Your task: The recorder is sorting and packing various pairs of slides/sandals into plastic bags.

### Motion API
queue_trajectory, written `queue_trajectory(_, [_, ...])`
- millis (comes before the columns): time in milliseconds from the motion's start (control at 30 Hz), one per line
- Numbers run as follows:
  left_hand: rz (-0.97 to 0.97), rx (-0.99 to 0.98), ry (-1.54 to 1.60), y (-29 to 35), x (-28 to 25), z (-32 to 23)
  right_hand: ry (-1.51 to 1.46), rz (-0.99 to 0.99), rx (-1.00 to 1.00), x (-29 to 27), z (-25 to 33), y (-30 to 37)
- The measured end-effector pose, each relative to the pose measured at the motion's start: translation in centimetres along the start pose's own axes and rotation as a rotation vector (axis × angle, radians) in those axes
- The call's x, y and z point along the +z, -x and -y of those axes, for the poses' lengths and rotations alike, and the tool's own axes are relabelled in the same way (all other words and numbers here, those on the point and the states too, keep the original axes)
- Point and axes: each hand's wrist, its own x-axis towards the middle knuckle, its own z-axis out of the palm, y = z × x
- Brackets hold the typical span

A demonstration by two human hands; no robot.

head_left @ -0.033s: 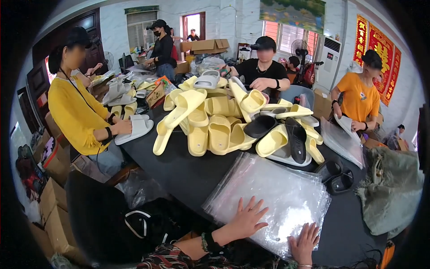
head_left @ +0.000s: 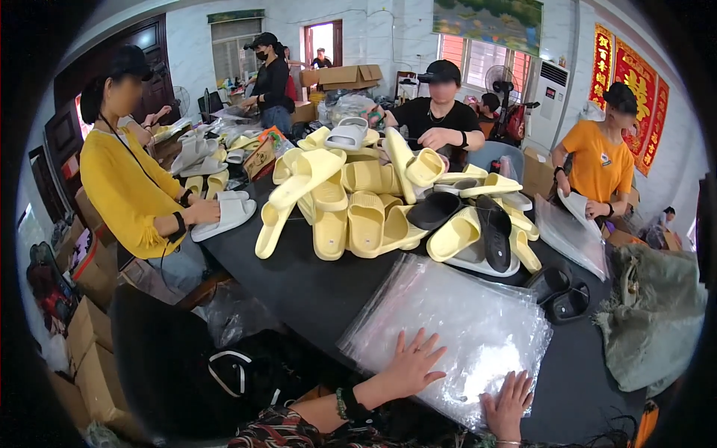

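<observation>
Clear bags: I see the stack of clear plastic bags (head_left: 418, 299) lying flat and slightly fanned on the near part of the table (head_left: 299, 291), glare on its surface.
Left hand: the wearer's left hand (head_left: 409, 367) rests palm down on the stack, fingers spread wide.
Right hand: the right hand (head_left: 508, 407) lies flat at the stack's near right edge, fingers slightly apart.
Tabletop: black and smooth from my view; just beyond the bags rises a pile of yellow slippers (head_left: 328, 231), with a few black and grey among them. A black pair (head_left: 569, 305) sits just right of the bags, and a grey-green cloth (head_left: 650, 321) covers the right end.
Co-workers: 1 in yellow (head_left: 123, 179) at left, both hands on pale grey slippers (head_left: 231, 216); 1 in black (head_left: 426, 116) behind the pile; 1 in orange (head_left: 597, 153) at right, holding a pale slipper (head_left: 575, 203).
Room: marbled white walls (head_left: 407, 37), a standing fan (head_left: 499, 82), red banners (head_left: 638, 97) on the right, cardboard boxes (head_left: 104, 381) at lower left.
Change: both hands and the bags match the earlier frame; I notice only yellow slippers atop the pile shifted slightly.
</observation>
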Motion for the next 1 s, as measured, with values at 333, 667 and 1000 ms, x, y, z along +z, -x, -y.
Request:
queue_trajectory(333, [-0.003,0.002,-0.095,0.7,1.2,0.4,-0.001,0.027,0.005,-0.5,0.6,0.0])
queue_trajectory(667, [-0.025,0.017,-0.076,0.7,0.9,0.3,0.050,0.035,0.019,0.1,0.0,-0.1])
queue_trajectory(1000, [-0.034,0.020,-0.074,0.7,1.0,0.3,0.043,0.023,0.021,-0.5,0.5,0.0])
